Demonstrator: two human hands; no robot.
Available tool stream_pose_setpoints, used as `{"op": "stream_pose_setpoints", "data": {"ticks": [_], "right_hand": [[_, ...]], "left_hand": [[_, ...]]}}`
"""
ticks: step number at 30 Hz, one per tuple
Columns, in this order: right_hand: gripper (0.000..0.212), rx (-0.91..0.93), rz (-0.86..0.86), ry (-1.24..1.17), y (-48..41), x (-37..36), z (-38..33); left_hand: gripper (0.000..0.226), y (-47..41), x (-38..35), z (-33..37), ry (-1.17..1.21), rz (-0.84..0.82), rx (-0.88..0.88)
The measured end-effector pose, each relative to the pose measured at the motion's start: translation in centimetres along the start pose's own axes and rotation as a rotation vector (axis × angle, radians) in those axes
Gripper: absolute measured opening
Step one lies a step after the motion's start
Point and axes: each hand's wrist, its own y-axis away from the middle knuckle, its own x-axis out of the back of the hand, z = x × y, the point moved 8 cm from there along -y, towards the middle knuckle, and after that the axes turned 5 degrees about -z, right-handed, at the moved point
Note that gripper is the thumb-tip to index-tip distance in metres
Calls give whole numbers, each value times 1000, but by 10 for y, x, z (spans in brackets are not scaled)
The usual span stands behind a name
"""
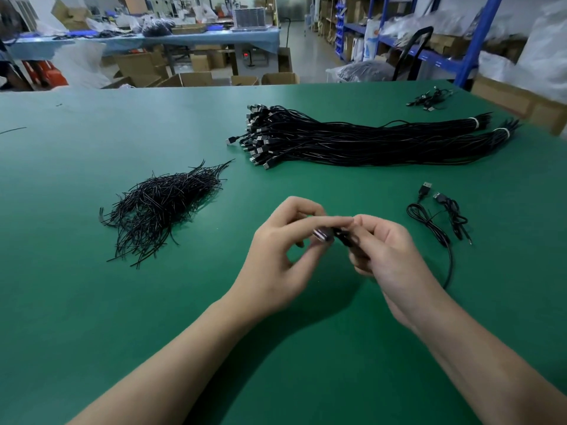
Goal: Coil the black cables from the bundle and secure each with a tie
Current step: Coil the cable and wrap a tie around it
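Hands meet above the green table, forearms angled inward. The left hand pinches the plug of a black cable; the right hand curls round the cable. The bundle lies beyond, ties heaped left.

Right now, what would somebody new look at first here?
Probably the left hand and right hand, pinching a black cable near the middle of the green table. Behind them to the right lies a big bundle of black cables, and on the left a messy heap of thin black ties.
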Motion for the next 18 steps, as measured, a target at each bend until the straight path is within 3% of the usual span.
{"op": "stream_pose_setpoints", "data": {"ticks": [4,6,8,11,15,18], "right_hand": [[35,239,85,365,6,3,-27],[35,333,96,491,11,0,-36],[34,412,81,593,15,-7,-42],[32,481,82,717,17,-13,-46],[32,437,100,629,15,-7,-41],[34,268,64,400,7,-3,-24]], "left_hand": [[27,6,-3,-33,607,127,443],[27,12,-6,-44,671,123,631],[44,18,-14,-50,669,-21,736],[47,19,-22,-46,654,-195,740],[20,11,-17,-39,708,-115,651],[5,5,-12,-32,584,-62,525]]}}
